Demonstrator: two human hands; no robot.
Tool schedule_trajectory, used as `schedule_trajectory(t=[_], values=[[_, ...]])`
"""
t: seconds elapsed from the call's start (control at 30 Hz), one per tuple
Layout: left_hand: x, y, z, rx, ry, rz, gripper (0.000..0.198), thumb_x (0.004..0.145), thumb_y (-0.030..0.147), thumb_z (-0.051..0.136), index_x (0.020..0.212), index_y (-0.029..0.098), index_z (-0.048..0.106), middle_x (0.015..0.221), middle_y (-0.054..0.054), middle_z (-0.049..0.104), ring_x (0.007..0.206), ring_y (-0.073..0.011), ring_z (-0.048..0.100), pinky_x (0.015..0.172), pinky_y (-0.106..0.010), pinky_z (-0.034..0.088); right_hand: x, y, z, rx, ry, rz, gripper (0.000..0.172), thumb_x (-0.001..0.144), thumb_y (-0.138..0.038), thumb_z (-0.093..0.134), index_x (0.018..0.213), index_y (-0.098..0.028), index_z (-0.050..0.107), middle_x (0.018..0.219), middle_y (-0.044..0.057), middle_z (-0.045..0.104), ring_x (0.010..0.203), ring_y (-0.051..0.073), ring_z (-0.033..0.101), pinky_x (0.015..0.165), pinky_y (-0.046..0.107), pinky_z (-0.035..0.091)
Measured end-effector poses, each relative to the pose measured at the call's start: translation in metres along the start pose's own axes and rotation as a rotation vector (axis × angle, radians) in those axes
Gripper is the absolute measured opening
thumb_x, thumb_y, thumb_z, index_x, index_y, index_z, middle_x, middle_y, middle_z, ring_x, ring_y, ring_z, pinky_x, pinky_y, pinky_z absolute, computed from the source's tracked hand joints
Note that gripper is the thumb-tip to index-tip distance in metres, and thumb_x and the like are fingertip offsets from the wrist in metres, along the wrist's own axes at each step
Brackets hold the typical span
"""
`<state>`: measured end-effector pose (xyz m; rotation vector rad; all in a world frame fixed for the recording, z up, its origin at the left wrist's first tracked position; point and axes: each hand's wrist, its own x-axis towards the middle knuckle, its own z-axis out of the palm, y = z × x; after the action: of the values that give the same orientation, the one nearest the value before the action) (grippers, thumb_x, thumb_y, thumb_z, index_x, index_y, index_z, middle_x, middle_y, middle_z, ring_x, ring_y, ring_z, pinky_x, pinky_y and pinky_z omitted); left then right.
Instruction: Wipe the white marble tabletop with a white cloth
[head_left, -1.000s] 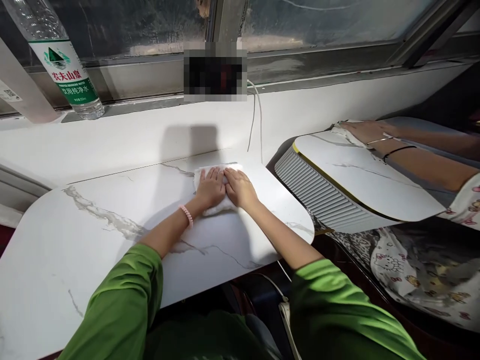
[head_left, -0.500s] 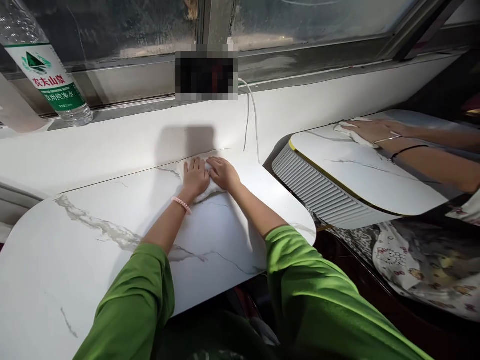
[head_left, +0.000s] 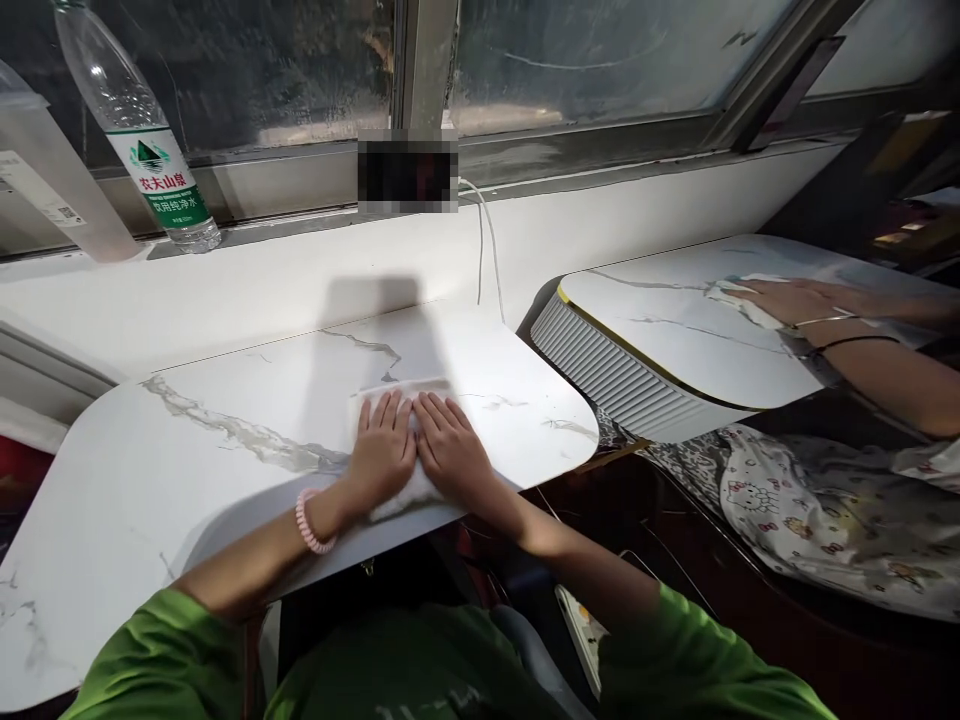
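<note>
A folded white cloth point(head_left: 401, 392) lies on the white marble-patterned table point(head_left: 187, 450), close to its near edge. My left hand point(head_left: 382, 452) and my right hand point(head_left: 448, 452) rest side by side on the cloth, fingers stretched flat and pressing it down. A pink bead bracelet point(head_left: 307, 520) circles my left wrist. Both sleeves are green.
A water bottle point(head_left: 150, 150) with a green label stands on the window ledge at the far left. A white cable point(head_left: 487, 250) hangs down the wall. To the right, another person's hand point(head_left: 787, 300) presses a cloth on a second marble table point(head_left: 660, 320).
My two hands slid the cloth away to the table's far edge, then back toward me, close to the near edge. The other person's hand has moved nearer along their table.
</note>
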<state>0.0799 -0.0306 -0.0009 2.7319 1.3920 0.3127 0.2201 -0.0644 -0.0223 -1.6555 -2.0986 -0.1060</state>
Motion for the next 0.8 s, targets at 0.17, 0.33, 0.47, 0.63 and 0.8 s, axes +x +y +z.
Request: schedule_trajectory(t=[0.17,0.33,0.47,0.63,0.8], values=[[-0.025,0.008,0.002,-0.015,0.012,-0.003,0.051,0.098,0.023,0.038,0.146,0.008,0.045,0.157,-0.015,0.04,0.148,-0.0285,0.032,0.123,-0.053,0.021,-0.019,-0.013,-0.005,0.017,0.01,-0.014,0.053,0.092,-0.017,0.036,0.141,-0.005,0.053,0.147,0.018,0.052,0.142,0.028,0.043,0.119,0.049,0.032],[-0.022,0.009,0.0,-0.049,0.007,-0.017,0.051,0.097,0.022,0.039,0.145,0.008,0.046,0.156,-0.015,0.041,0.147,-0.0285,0.033,0.123,-0.054,0.021,-0.013,-0.01,-0.006,0.07,-0.012,-0.009,0.052,0.091,-0.016,0.037,0.136,-0.002,0.057,0.144,0.019,0.055,0.139,0.028,0.047,0.118,0.049,0.034],[-0.022,0.01,-0.004,-0.066,-0.029,-0.031,0.051,0.097,0.022,0.04,0.146,0.007,0.044,0.158,-0.015,0.038,0.148,-0.028,0.031,0.124,-0.053,0.018,-0.014,-0.009,-0.005,0.091,0.003,-0.003,0.052,0.089,-0.016,0.038,0.134,-0.002,0.058,0.142,0.019,0.057,0.137,0.028,0.049,0.118,0.049,0.035],[-0.023,0.01,-0.005,-0.071,-0.021,-0.031,0.051,0.097,0.023,0.041,0.145,0.008,0.045,0.157,-0.015,0.039,0.148,-0.0274,0.032,0.124,-0.053,0.019,-0.015,-0.009,-0.004,0.102,0.039,-0.012,0.05,0.089,-0.017,0.037,0.132,-0.003,0.06,0.139,0.02,0.06,0.134,0.028,0.053,0.116,0.049,0.037],[-0.024,0.01,-0.004,-0.071,-0.041,-0.028,0.052,0.098,0.023,0.039,0.147,0.008,0.043,0.158,-0.014,0.037,0.149,-0.0272,0.03,0.124,-0.052,0.017,-0.015,-0.008,-0.003,0.113,0.052,-0.006,0.05,0.089,-0.018,0.038,0.131,-0.004,0.062,0.137,0.019,0.061,0.132,0.029,0.054,0.115,0.051,0.038]])
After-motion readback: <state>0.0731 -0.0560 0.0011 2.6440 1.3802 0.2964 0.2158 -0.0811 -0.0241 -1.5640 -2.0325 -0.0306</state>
